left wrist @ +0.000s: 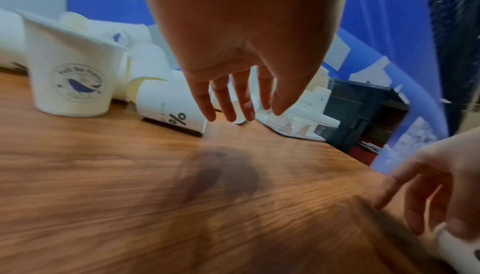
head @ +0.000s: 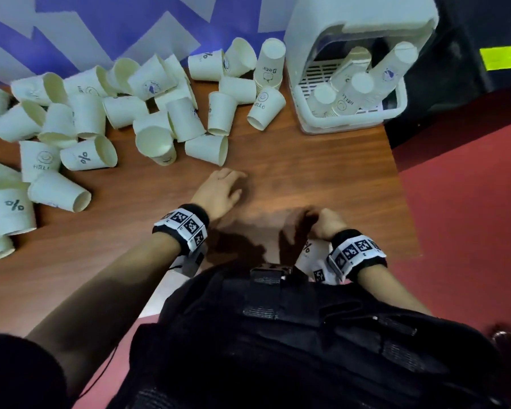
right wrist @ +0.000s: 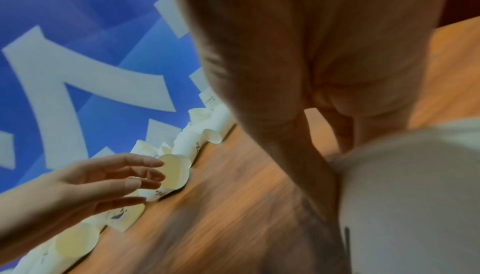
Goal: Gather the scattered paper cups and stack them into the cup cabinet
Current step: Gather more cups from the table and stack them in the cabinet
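Several white paper cups lie scattered over the left and back of the wooden table; the nearest is a tipped cup. The white cup cabinet stands at the back right with stacks of upturned cups inside. My left hand hovers over the table just short of the tipped cup, its fingers straight and holding nothing. My right hand grips a paper cup near the table's front edge, fingers curled round its side. An upright whale-logo cup and a lying "%" cup sit ahead of the left hand.
The table's right edge drops to a red floor. A black unit with a yellow label stands right of the cabinet. A blue and white wall backs the table. Bare wood lies between my hands and the cabinet.
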The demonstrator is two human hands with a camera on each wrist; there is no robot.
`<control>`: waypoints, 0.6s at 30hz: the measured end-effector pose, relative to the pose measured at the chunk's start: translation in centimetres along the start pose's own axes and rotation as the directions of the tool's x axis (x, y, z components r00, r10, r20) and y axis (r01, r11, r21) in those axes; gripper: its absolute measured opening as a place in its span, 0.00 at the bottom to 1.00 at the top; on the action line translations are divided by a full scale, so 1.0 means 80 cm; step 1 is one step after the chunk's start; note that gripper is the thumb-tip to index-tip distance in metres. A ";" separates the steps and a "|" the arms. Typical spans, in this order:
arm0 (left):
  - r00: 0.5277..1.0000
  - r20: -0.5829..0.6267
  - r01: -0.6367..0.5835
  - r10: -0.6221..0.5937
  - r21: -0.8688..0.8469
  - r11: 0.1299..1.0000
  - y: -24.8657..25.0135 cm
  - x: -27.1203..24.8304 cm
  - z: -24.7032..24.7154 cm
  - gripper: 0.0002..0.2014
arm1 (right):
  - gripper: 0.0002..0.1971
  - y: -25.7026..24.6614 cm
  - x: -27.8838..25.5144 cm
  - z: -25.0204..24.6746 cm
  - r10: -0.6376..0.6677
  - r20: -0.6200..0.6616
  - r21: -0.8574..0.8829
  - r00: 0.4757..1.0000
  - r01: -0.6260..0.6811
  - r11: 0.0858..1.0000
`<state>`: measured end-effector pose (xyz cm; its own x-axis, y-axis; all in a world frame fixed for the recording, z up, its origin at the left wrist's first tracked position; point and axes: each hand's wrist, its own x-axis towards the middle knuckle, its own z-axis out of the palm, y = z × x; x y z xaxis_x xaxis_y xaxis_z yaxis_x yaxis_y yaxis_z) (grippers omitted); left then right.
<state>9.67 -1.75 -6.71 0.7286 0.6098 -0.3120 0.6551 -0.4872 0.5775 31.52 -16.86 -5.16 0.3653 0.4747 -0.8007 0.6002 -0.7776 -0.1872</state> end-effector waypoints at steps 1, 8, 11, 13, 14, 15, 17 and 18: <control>1.000 0.007 -0.029 0.029 0.002 1.000 0.000 0.002 0.000 0.21 | 0.19 0.002 -0.002 0.004 -0.006 -0.025 0.029 1.000 0.007 1.000; 0.993 0.015 -0.115 0.115 0.015 0.993 -0.013 0.000 -0.004 0.18 | 0.17 -0.005 -0.002 0.014 0.019 -0.227 0.286 0.974 0.048 0.957; 0.995 0.017 -0.104 0.103 0.025 0.994 -0.023 -0.009 -0.006 0.18 | 0.15 -0.017 0.000 0.017 0.003 -0.282 0.350 0.959 0.100 0.932; 0.995 0.019 -0.098 0.098 0.022 0.995 -0.031 -0.014 -0.007 0.18 | 0.15 -0.029 0.001 0.018 -0.015 -0.309 0.385 0.951 0.139 0.912; 0.995 0.016 -0.101 0.101 0.020 0.995 -0.036 -0.017 -0.009 0.18 | 0.15 -0.035 0.001 0.018 -0.030 -0.325 0.401 0.945 0.166 0.901; 0.995 0.012 -0.101 0.101 0.019 0.995 -0.040 -0.019 -0.011 0.18 | 0.15 -0.043 0.000 0.017 -0.046 -0.341 0.417 0.939 0.195 0.888; 0.996 0.001 -0.086 0.086 0.018 0.996 -0.050 -0.021 -0.019 0.18 | 0.17 -0.058 0.001 0.013 -0.085 -0.379 0.446 0.921 0.262 0.856; 0.997 -0.007 -0.072 0.072 0.016 0.997 -0.054 -0.022 -0.023 0.18 | 0.18 -0.065 0.004 0.010 -0.111 -0.396 0.452 0.912 0.299 0.840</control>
<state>5.19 0.48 -7.27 0.7723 0.5778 -0.2641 0.6042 -0.5395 0.5864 27.92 -12.99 -4.93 0.5479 0.6824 -0.4839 0.2919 -0.6980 -0.6539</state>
